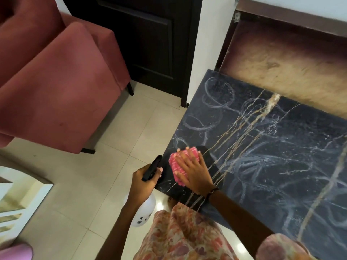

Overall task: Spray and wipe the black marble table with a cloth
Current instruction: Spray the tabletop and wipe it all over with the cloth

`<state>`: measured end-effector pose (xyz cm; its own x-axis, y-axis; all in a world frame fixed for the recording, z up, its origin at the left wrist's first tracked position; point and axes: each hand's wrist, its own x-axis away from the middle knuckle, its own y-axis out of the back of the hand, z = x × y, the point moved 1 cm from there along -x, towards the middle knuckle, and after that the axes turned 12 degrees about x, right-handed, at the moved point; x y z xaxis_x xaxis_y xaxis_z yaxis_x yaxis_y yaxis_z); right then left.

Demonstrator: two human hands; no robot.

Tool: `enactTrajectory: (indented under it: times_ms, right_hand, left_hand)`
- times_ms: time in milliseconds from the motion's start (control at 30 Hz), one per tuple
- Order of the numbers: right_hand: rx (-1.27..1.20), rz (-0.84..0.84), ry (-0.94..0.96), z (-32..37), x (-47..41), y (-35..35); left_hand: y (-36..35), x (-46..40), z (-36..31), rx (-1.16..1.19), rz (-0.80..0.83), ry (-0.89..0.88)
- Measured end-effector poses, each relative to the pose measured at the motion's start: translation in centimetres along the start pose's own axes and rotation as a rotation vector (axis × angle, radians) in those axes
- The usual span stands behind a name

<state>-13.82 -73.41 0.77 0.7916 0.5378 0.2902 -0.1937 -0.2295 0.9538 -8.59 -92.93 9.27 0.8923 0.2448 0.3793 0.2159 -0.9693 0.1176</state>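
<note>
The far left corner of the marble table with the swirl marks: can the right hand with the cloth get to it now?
Probably yes. The right hand presses the pink cloth flat at the near corner, and the black marble table shows nothing standing between there and the far corner.

Dim indoor light, floor glare, wide-angle distortion

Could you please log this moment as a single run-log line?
stage: wiping | right hand: pressing pink cloth on table near corner | left hand: holding spray bottle beside table | streaks visible
</note>
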Motion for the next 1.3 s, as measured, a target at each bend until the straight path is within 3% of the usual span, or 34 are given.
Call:
enactTrajectory:
  times_ms: [100,167,333,500,600,700,800,867,967,1100,1200,1300]
  right_hand:
    - [0.015,-0.057,0.187,-0.7,3.5,-2.0]
    - [0.014,-0.074,0.201,-3.3,5.2,-2.9]
    - [0.016,-0.008,0.002,-9.3,1.7,-1.4]
    - [-0.063,0.002,-0.153,-7.3,-6.3,1.7]
    - [-0.061,-0.028,-0.067,-4.1,-7.5,2.0]
    - [-0.018,-0.064,0.170,-2.3,-4.9,0.6]
    - [-0.005,-0.113,0.315,-4.9,-2.1,-1.1]
    - [0.028,-0.131,0.299,-8.1,-1.8,-1.5]
    - [0.051,-0.073,0.109,-11.6,-4.2,-0.3]
    - [-0.003,-0.046,-0.061,-9.7,-8.9,2.0]
    - [-0.015,-0.058,-0.001,-6.4,-9.4,2.1]
    - [-0.025,-0.084,0.175,-5.6,-5.8,0.4]
  left_hand:
    - [-0.8,-0.7,-0.3,-0.023,0.000,0.019]
    - [-1.3,-1.3,-0.5,-0.016,-0.006,0.046]
    - [-2.2,-2.6,-1.1,-0.011,-0.025,0.074]
    - [-2.7,-3.6,-1.5,-0.040,-0.036,0.068]
    - [-2.9,-4.0,-1.8,-0.072,-0.044,0.053]
    - [-3.1,-4.3,-2.1,-0.074,-0.049,0.056]
    - [-3.4,-4.8,-2.4,-0.067,-0.045,0.069]
    - [-3.5,-5.1,-2.5,-0.041,-0.056,0.085]
    - [-3.6,-5.5,-2.5,-0.021,-0.065,0.105]
    - [-3.8,-5.9,-2.8,-0.016,-0.060,0.096]
    - [-4.0,-6.0,-3.3,-0.029,-0.061,0.073]
    - [-4.4,-6.3,-3.7,-0.035,-0.068,0.063]
